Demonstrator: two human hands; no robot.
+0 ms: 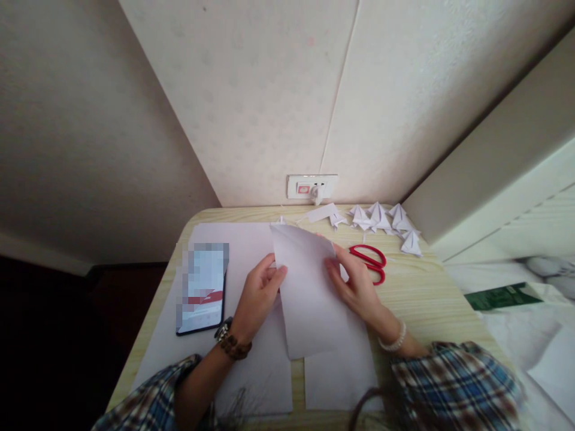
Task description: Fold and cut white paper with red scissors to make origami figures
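Observation:
A white sheet of paper (pixel 309 293) is held up over the table between both hands. My left hand (pixel 258 296) pinches its left edge, with a watch and a bead bracelet on that wrist. My right hand (pixel 357 284) grips its right edge, fingers curled onto the sheet, a pearl bracelet at the wrist. More white sheets (pixel 251 353) lie flat beneath. Red-handled scissors (pixel 372 262) lie just right of my right hand.
A phone (pixel 203 290) rests on the paper at the left. Several small folded paper pieces (pixel 381 220) sit along the back right of the wooden table (pixel 431 299). A wall socket (pixel 312 187) is behind. A bed with a green booklet (pixel 501 296) lies to the right.

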